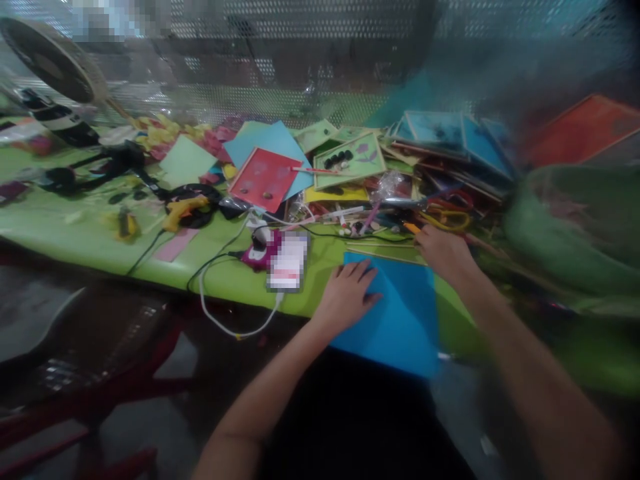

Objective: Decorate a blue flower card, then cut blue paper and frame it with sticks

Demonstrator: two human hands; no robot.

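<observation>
A blue sheet of card point(400, 313) lies at the table's front edge and juts out over it. My left hand point(349, 293) rests flat on its left side, fingers spread. Past the sheet's far right corner, my right hand point(443, 250) is closed around a slim orange thing point(413, 228). Only a short end of it shows, so its kind is unclear. Yellow-handled scissors point(450, 219) lie just beyond that hand. Thin wooden sticks point(380, 252) lie along the sheet's far edge.
Left of the sheet are a phone point(287, 263) on a white cable and a magenta power strip point(257, 253). A yellow glue gun point(185, 210) lies farther left. Framed cards point(350, 160) pile up behind. A green basin point(590, 227) stands right, a fan point(50, 60) far left.
</observation>
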